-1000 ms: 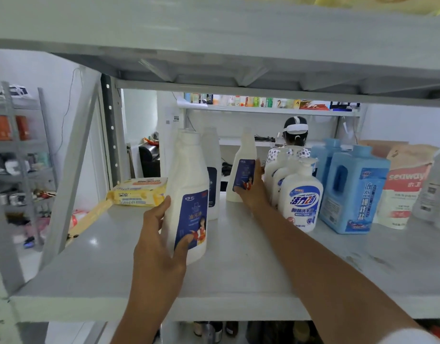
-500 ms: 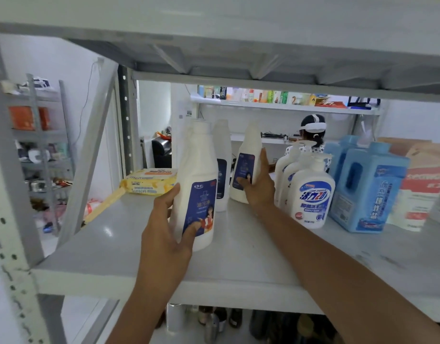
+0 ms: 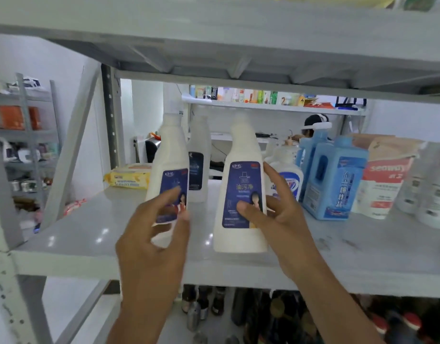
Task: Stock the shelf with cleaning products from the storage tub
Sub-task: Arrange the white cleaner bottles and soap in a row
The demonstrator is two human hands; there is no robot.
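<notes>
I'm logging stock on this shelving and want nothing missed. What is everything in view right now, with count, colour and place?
shelf: one, grey, holds the products
cleaner bottles: three, white with blue labels, two in front, one behind
pump bottles: at least two, white, right of the cleaners
jugs: two, blue, right of the pumps
pouch: one, white, red and brown, right of the jugs
far-right bottles: whitish, blurred, count unclear
pack: one, yellow, back left
dark bottles: several, level below
person: one, background, white headset
left hand: at the left front bottle, grip blurred
right hand: grips the right one of the front cleaner bottles
</notes>
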